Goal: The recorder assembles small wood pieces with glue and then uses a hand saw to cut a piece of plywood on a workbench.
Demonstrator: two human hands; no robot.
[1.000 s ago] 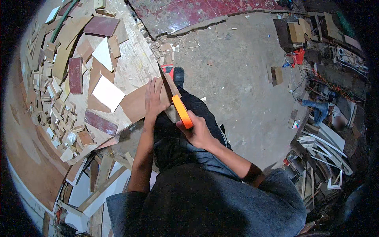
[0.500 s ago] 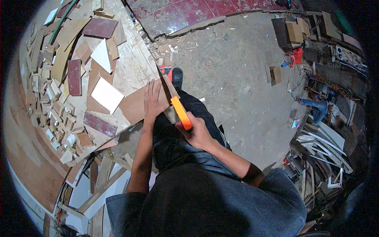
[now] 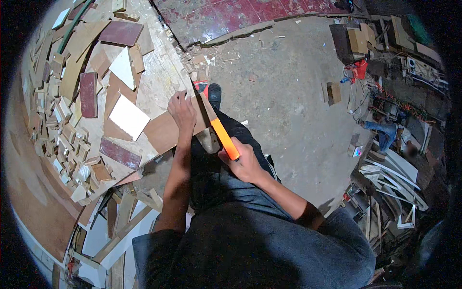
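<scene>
A handsaw (image 3: 225, 139) with an orange handle is in my right hand (image 3: 246, 161), whose fingers are wrapped round the grip. Its dark blade (image 3: 203, 103) runs away from me across the right end of a brown wooden board (image 3: 166, 131), and a narrow part of the board shows to the right of the blade. My left hand (image 3: 183, 111) rests on the board just left of the blade, fingers bent and bunched at its far edge. The board lies at the near right corner of a worktable (image 3: 163, 72), above my legs.
Left of the board lie a white square piece (image 3: 130, 117), a white triangle (image 3: 122, 69), maroon pieces (image 3: 88, 95) and several small wood blocks (image 3: 67, 139). Wood strips (image 3: 122, 219) are piled below the table. At the right, another person (image 3: 385, 134) is near stacked white strips (image 3: 390, 173).
My right hand and the saw have drawn back toward me and slightly right. My left hand has gone from fingers stretched flat to bent fingers, shifting slightly away from me along the board.
</scene>
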